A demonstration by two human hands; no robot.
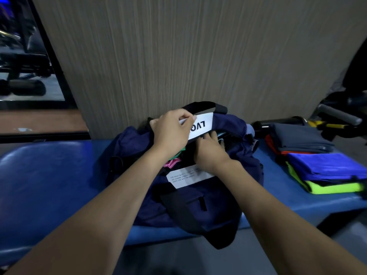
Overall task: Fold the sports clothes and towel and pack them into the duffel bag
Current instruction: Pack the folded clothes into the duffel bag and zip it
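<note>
Blue bench (pixel 49 167): bears navy duffel bag (pixel 198 205), mouth open, pink and green clothes (pixel 172 161) inside; left hand (pixel 170 132) pinches far white-panelled edge back, best kept wide; right hand (pixel 210 151) pushes into opening, grip hidden, should press contents flat; folded stack (pixel 309 143) and blue towel (pixel 325 165) wait right, unobstructed.

A blue padded bench (pixel 49 167) stands against a grey wood-grain wall (pixel 188 56), dimly lit.
</note>
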